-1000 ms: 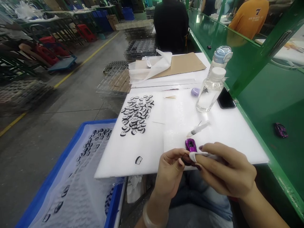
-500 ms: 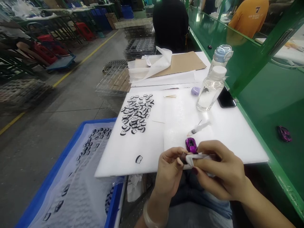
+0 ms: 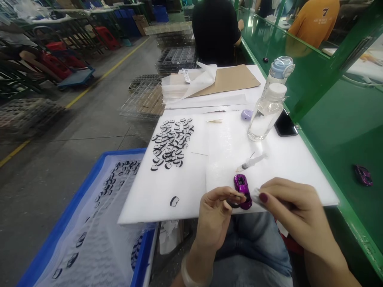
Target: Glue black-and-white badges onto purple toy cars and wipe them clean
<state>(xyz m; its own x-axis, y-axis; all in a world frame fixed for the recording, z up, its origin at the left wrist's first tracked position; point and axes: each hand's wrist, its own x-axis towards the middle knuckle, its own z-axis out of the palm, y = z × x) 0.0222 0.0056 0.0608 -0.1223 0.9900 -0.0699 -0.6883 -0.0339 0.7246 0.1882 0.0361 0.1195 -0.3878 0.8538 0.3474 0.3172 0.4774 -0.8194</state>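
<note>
My left hand (image 3: 216, 217) pinches a small purple toy car (image 3: 242, 190) at the near edge of the white foam board (image 3: 191, 187). Just right of the car, my right hand (image 3: 291, 211) has its fingers closed on a small white cloth (image 3: 256, 194). A syringe (image 3: 251, 161) lies on the board beyond the car. One small black-and-white part (image 3: 174, 201) sits alone to the left of my left hand. A heap of several such parts (image 3: 172, 142) lies further back on the left.
A clear bottle (image 3: 266, 113), a blue-capped bottle (image 3: 279, 69), a black phone (image 3: 285, 123) and a lilac case (image 3: 246, 114) stand at the back right. A blue crate (image 3: 74, 211) holding parts sits lower left. Another purple car (image 3: 363, 175) rides the green conveyor. A person in black sits ahead.
My right hand has drawn the white cloth off the car and moved slightly right, uncovering the whole car. The second purple car on the green conveyor has drifted right.
</note>
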